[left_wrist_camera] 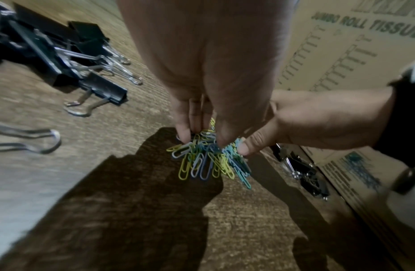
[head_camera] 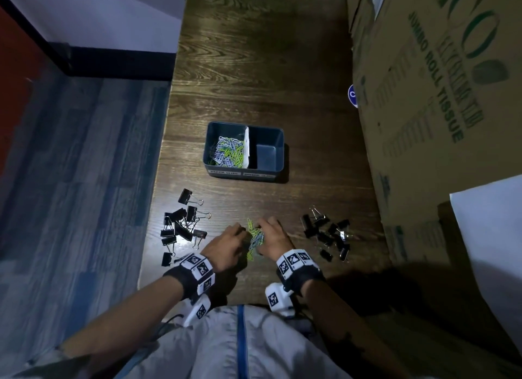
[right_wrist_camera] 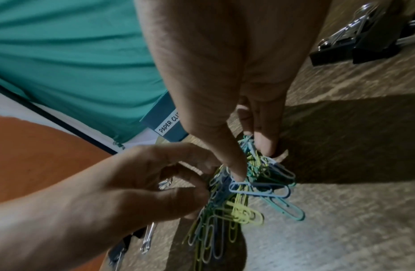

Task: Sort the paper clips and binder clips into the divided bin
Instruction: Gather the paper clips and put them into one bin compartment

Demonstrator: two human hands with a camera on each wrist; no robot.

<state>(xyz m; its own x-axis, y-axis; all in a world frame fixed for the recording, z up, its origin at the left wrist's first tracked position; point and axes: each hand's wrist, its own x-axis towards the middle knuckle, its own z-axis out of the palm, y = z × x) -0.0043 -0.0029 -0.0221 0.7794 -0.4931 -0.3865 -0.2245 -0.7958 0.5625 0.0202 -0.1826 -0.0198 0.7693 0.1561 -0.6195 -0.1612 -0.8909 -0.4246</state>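
Observation:
A bunch of yellow, blue and teal paper clips [head_camera: 255,238] sits between my two hands near the table's front edge. My left hand [head_camera: 240,234] pinches the bunch [left_wrist_camera: 208,161] from the left with curled fingers [left_wrist_camera: 185,132]. My right hand [head_camera: 262,229] pinches it [right_wrist_camera: 243,201] from the right, fingertips [right_wrist_camera: 236,176] pressed into the clips. I cannot tell whether the bunch touches the table. The dark blue divided bin [head_camera: 271,130] stands beyond the hands; its left compartment holds paper clips [head_camera: 227,151] and its right compartment is bare.
Large black binder clips [head_camera: 180,226] lie scattered left of my hands and smaller ones [head_camera: 327,234] to the right. A tall cardboard box [head_camera: 423,96] walls the table's right side. The table's left edge [head_camera: 158,181] drops to a blue floor.

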